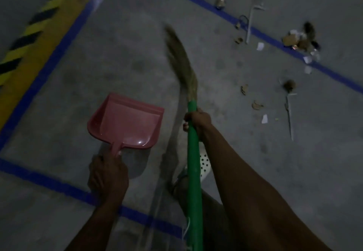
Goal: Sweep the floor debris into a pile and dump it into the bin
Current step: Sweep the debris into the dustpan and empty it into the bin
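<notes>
Running up the far left, a yellow-and-black hazard stripe lay on the grey floor, with a line of blue tape just beside it. More of that tape crossed the bottom left and the upper right.

Left of centre, a pink dustpan was held out with its mouth pointing away from the person, and its shadow fell on the floor beneath. The left hand gripped its short handle, fingers curled round it.

At centre, the broom rose from the bottom edge. The right hand held its green handle near the end where the bristles began, fingers wrapped tight around it. The bristles were blurred and curved up and to the left over bare floor, well apart from the debris. A white perforated shoe showed just right of the handle, partly hidden behind it.

On the right, the debris lay scattered rather than piled: brown scraps, white paper bits, thin pale sticks and a dark clump. Some of it lay on the blue tape and some nearer the person.
</notes>
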Demonstrator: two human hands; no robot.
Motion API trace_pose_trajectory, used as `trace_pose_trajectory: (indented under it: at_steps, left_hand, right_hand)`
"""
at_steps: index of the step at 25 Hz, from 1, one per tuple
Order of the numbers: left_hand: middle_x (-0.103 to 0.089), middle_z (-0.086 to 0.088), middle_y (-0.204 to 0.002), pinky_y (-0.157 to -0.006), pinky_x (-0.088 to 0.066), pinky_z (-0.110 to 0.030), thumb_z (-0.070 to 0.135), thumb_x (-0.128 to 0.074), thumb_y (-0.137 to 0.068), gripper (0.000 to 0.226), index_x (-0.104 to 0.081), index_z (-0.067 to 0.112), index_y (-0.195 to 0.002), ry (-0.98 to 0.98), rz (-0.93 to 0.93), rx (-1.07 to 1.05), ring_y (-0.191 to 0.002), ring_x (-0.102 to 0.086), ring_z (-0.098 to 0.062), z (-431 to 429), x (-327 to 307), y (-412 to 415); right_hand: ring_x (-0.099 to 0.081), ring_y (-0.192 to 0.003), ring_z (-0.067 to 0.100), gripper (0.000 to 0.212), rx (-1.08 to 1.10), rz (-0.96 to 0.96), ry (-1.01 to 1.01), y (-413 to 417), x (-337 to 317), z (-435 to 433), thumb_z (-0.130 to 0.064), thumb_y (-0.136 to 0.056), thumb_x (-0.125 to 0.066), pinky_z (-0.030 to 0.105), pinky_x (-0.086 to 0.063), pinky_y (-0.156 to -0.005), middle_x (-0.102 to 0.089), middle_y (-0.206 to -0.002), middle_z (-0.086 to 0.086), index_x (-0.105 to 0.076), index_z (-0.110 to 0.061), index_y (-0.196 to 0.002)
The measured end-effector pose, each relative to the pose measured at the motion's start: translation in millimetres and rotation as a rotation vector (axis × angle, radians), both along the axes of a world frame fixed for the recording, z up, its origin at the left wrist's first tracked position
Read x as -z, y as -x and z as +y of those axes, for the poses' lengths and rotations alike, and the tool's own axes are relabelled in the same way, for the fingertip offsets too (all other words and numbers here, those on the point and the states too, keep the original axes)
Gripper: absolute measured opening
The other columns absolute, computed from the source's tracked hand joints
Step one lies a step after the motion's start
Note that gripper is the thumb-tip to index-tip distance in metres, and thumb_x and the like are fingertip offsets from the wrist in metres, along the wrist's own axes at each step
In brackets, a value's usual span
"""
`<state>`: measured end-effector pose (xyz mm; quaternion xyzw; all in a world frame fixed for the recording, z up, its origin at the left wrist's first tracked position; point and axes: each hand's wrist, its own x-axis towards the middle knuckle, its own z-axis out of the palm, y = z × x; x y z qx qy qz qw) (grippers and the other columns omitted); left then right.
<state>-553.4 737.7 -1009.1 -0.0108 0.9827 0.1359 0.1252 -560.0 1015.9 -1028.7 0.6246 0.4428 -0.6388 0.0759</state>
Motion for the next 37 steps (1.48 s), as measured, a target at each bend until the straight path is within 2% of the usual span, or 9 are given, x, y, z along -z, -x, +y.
trace_pose_trajectory:
  at_steps: [5, 10, 14, 17, 19, 22, 27, 34, 37]
  left_hand:
    - [-0.054, -0.027, -0.094, -0.066, -0.047, -0.051, 0.015, -0.064, -0.086, 0.041, -0.056, 0.008, -0.126, 0.021, -0.046, 0.149, -0.089, -0.056, -0.046, 98.8, -37.2, 49.4]
    - [-0.054, -0.028, -0.094, -0.066, -0.047, -0.052, 0.023, -0.060, -0.087, 0.034, -0.057, 0.007, -0.117, 0.014, -0.007, 0.231, -0.089, -0.057, -0.047, 169.9, -69.7, 115.1]
    - [-0.053, -0.031, -0.099, -0.070, -0.046, -0.053, 0.020, -0.059, -0.089, 0.033, -0.055, 0.005, -0.119, 0.051, 0.045, 0.224, -0.093, -0.055, -0.048, 213.1, -56.5, 180.6]
    - [-0.054, -0.033, -0.101, -0.072, -0.045, -0.053, 0.021, -0.055, -0.093, 0.032, -0.056, 0.002, -0.117, 0.049, 0.050, 0.228, -0.095, -0.055, -0.049, 245.8, -23.2, 239.9]
    - [-0.054, -0.031, -0.101, -0.071, -0.045, -0.053, 0.023, -0.052, -0.093, 0.031, -0.055, 0.005, -0.118, 0.082, 0.043, 0.266, -0.095, -0.055, -0.048, 269.2, 2.9, 278.3]
    - [-0.055, -0.028, -0.101, -0.068, -0.045, -0.050, 0.022, -0.053, -0.093, 0.031, -0.055, 0.007, -0.120, 0.068, 0.025, 0.352, -0.093, -0.056, -0.046, 304.0, 33.5, 326.3]
    - [-0.054, -0.029, -0.099, -0.068, -0.046, -0.050, 0.019, -0.060, -0.088, 0.037, -0.054, 0.005, -0.122, 0.119, -0.041, 0.496, -0.090, -0.056, -0.046, 344.3, 31.2, 387.8]
    - [-0.052, -0.030, -0.096, -0.064, -0.044, -0.049, 0.019, -0.062, -0.090, 0.038, -0.052, 0.004, -0.123, 0.126, 0.024, 0.685, -0.087, -0.055, -0.047, 427.1, 6.5, 465.3]
    - [-0.052, -0.029, -0.099, -0.068, -0.045, -0.051, 0.024, -0.057, -0.094, 0.034, -0.050, 0.009, -0.124, 0.093, 0.071, 0.721, -0.091, -0.054, -0.047, 471.3, 25.5, 486.8]
  right_hand:
    - [-0.066, -0.055, 0.032, 0.078, 0.171, -0.104, -0.140, -38.0, -56.1, 71.1, -0.007, -0.078, -0.068, 0.047, -0.060, -0.055, -0.070, -0.085, 0.014, -0.046, -0.030, -0.149]
    - [-0.067, -0.055, 0.026, 0.071, -0.076, 0.143, -0.058, 10.9, -124.8, 43.9, -0.016, -0.074, -0.071, 0.035, -0.056, -0.051, -0.073, -0.077, 0.007, -0.050, -0.076, -0.105]
    - [-0.067, -0.059, 0.026, 0.066, -0.232, 0.156, -0.013, 118.1, -80.6, 98.1, -0.011, -0.077, -0.073, 0.031, -0.056, -0.050, -0.072, -0.096, 0.018, -0.058, -0.031, -0.138]
    - [-0.073, -0.072, 0.033, 0.064, -0.324, 0.043, -0.032, 187.9, -30.7, 167.5, -0.011, -0.076, -0.074, 0.041, -0.063, -0.060, -0.071, -0.105, 0.022, -0.057, -0.012, -0.138]
    - [-0.072, -0.070, 0.035, 0.055, -0.248, 0.022, -0.077, 213.6, 0.4, 214.2, -0.007, -0.076, -0.070, 0.047, -0.063, -0.064, -0.072, -0.096, 0.023, -0.062, -0.012, -0.130]
    - [-0.051, -0.045, 0.024, 0.056, 0.128, 0.140, 0.068, 228.9, 40.6, 266.0, 0.011, -0.081, -0.058, 0.030, -0.046, -0.042, -0.057, -0.069, 0.018, -0.058, -0.016, -0.131]
    - [-0.045, -0.045, 0.020, 0.047, 0.647, 0.238, 0.169, 227.2, 11.7, 253.7, 0.011, -0.085, -0.056, 0.026, -0.040, -0.040, -0.048, -0.066, 0.011, -0.058, -0.012, -0.126]
    - [-0.058, -0.053, 0.025, 0.067, 0.483, 0.318, 0.086, 315.4, -70.6, 237.4, -0.005, -0.085, -0.067, 0.038, -0.051, -0.053, -0.066, -0.068, 0.007, -0.057, -0.066, -0.111]
    - [-0.071, -0.067, 0.034, 0.041, 0.369, 0.171, -0.088, 365.2, -12.6, 326.7, -0.020, -0.065, -0.073, 0.055, -0.062, -0.067, -0.073, -0.078, 0.010, -0.070, -0.043, -0.099]
